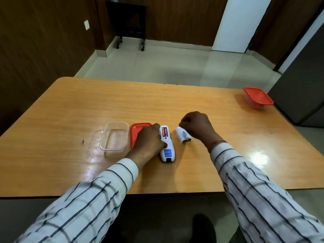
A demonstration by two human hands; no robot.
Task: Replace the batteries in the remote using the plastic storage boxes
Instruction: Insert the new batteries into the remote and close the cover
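Left hand (149,139) clamps the remote (167,144), batteries (164,132) exposed just beyond its thumb, right hand (196,127) fisted beside the battery cover (183,135), contents unclear; careless prying could roll batteries off.

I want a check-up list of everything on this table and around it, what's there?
Surface: wooden table, glossy, a few small dark marks.
Job's things: white remote lying back-up, compartment open, two red batteries inside; battery cover lying to its right; open clear box, looks empty; its red lid beside it; closed red-lidded box at the far right corner.
Clutter: nothing seen.
Hands: left hand steadies the remote; right hand curled above the cover, contents not visible.
Cables: nothing seen.
Surroundings: tiled floor, wood-panelled walls, dark wheeled stand, white door.
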